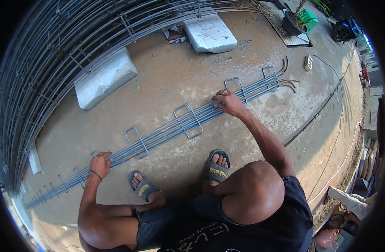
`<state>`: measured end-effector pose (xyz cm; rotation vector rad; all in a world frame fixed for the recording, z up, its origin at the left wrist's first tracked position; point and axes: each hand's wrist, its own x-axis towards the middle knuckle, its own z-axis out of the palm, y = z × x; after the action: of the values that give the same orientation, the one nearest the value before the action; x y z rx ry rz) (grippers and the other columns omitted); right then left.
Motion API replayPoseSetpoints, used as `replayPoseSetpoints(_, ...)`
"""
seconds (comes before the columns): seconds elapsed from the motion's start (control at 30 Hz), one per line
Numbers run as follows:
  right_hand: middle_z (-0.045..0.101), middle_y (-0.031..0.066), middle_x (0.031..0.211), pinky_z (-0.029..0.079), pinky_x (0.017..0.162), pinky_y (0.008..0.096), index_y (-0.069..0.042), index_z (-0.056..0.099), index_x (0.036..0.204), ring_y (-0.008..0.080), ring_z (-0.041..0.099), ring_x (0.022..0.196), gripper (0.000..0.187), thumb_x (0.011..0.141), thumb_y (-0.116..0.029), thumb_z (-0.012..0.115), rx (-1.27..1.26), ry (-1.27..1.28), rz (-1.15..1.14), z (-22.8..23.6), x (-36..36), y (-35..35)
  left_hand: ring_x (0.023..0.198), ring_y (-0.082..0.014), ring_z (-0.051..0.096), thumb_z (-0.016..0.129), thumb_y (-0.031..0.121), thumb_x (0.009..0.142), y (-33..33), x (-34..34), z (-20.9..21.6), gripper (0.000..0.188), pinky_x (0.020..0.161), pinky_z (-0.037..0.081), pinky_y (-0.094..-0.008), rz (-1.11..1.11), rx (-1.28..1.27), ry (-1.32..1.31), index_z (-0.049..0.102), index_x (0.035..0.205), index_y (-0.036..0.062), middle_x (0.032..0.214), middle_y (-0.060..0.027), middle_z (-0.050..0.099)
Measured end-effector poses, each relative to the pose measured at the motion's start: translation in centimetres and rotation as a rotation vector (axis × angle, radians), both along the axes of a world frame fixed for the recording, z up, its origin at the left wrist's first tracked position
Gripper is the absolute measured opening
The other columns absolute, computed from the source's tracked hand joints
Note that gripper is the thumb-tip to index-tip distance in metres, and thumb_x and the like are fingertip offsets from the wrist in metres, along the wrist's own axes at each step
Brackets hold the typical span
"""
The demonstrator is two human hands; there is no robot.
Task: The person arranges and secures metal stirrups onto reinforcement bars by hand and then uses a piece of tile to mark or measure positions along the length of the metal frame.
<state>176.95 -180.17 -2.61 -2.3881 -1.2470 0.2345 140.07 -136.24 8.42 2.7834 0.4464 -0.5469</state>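
A long bundle of steel rebar lies slantwise across the concrete in front of my feet. Square wire stirrups are spaced along it, among them a stirrup near the middle and another stirrup closer to my left hand. My left hand is closed around the bars at the left, beside a partly hidden stirrup. Farther right, my right hand has its fingers curled over the bars, just left of a stirrup. The hands themselves cover exactly what each one grips. Bent bar ends stick out at the far right.
Assembled rebar cages are stacked at the upper left, near two white foam-like blocks. A socket box with a cord, a potted plant and a metal plate stand at the upper right. Sandals are on my feet.
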Motion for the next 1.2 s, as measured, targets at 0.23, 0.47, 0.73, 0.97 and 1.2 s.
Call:
replayPoseSetpoints(0.23, 0.065, 0.0121, 0.095, 0.045, 0.087, 0.0403, -0.007, 0.065, 0.095, 0.0329, 0.058, 0.098, 0.027, 0.074, -0.023, 0.071, -0.170, 0.156, 0.182, 0.1, 0.3, 3.5, 0.092, -0.0338, 0.059, 0.072, 0.016, 0.075, -0.8, -0.4, -8.4, 0.028, 0.080, 0.048, -0.0409, 0.202, -0.102, -0.150, 0.066, 0.101, 0.0074, 0.095, -0.0139, 0.061)
replayPoseSetpoints(0.47, 0.065, 0.0148, 0.093, 0.045, 0.085, 0.0438, -0.006, 0.064, 0.093, 0.0346, 0.058, 0.098, 0.023, 0.078, -0.023, 0.068, -0.260, 0.183, 0.115, -0.2, 0.5, 3.7, 0.094, -0.0309, 0.055, 0.074, 0.016, 0.072, -1.0, -0.2, -10.5, 0.022, 0.083, 0.045, -0.0391, 0.188, -0.197, -0.281, 0.069, 0.092, 0.0078, 0.090, -0.0110, 0.062)
replayPoseSetpoints(0.73, 0.064, 0.0115, 0.089, 0.042, 0.078, 0.0463, -0.007, 0.062, 0.088, 0.0320, 0.058, 0.093, 0.019, 0.083, -0.025, 0.064, -0.243, -0.026, 0.058, 1.0, 0.5, 7.1, 0.091, -0.0306, 0.056, 0.072, 0.013, 0.074, 2.7, 0.1, -11.4, 0.018, 0.081, 0.045, -0.0405, 0.171, -0.110, -0.270, 0.069, 0.091, 0.0079, 0.089, -0.0100, 0.061)
replayPoseSetpoints(0.97, 0.063, 0.0074, 0.091, 0.039, 0.077, 0.0446, -0.010, 0.062, 0.090, 0.0297, 0.055, 0.095, 0.019, 0.085, -0.028, 0.060, -0.199, -0.148, 0.028, 0.7, 0.2, 4.8, 0.080, -0.0333, 0.060, 0.061, 0.006, 0.080, 0.1, 0.1, -10.6, 0.012, 0.074, 0.049, -0.0422, 0.128, 0.021, -0.480, 0.066, 0.091, 0.0063, 0.088, -0.0110, 0.058)
replayPoseSetpoints(1.2, 0.061, 0.0078, 0.093, 0.039, 0.077, 0.0436, -0.011, 0.061, 0.091, 0.0284, 0.054, 0.095, 0.017, 0.087, -0.026, 0.058, -0.236, -0.280, 0.011, 1.3, -0.8, 7.7, 0.085, -0.0302, 0.059, 0.060, 0.006, 0.080, 2.7, 0.5, -10.5, 0.011, 0.074, 0.049, -0.0420, -0.003, 0.164, -0.419, 0.063, 0.091, 0.0084, 0.086, -0.0093, 0.054)
